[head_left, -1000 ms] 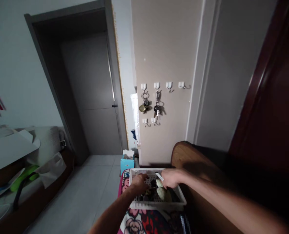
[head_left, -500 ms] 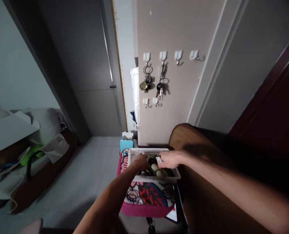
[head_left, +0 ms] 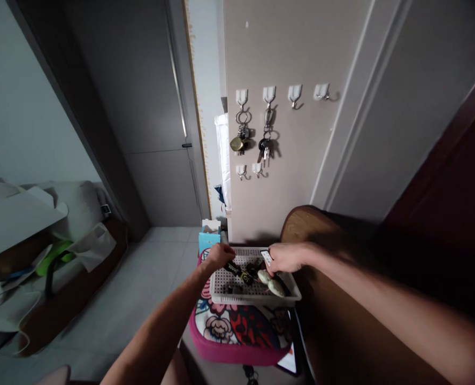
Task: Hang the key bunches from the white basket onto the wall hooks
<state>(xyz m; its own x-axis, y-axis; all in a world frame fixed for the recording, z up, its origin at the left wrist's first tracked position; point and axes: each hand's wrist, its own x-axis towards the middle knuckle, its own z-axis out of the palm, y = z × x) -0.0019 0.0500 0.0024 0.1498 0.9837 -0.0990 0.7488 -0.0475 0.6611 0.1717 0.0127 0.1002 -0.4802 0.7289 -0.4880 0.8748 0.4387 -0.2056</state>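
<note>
A white perforated plastic basket (head_left: 257, 301) sits on a flower-patterned cushion with a pink edge (head_left: 221, 347). My left hand (head_left: 221, 255) is over the basket's left back corner, fingers pinched on the end of a black strap with pale lettering (head_left: 232, 267). The strap runs down to a dark and yellow bundle (head_left: 245, 276). At the basket's right side, my right hand (head_left: 288, 258) has its fingers curled by a small white dotted tag (head_left: 266, 257). What its fingertips grip is partly hidden. Below it lie pale green oval pieces (head_left: 276, 287).
Two key bunches (head_left: 239, 143) (head_left: 265, 148) hang from white wall hooks (head_left: 269, 94) ahead. A blue box (head_left: 209, 243) stands behind the cushion. A brown curved chair or panel (head_left: 301, 224) rises at right. Cluttered bags (head_left: 93, 243) lie at left.
My left hand has moved up and left from inside the basket, drawing out the black strap. My right hand has shifted slightly right. The pale oval pieces have moved right.
</note>
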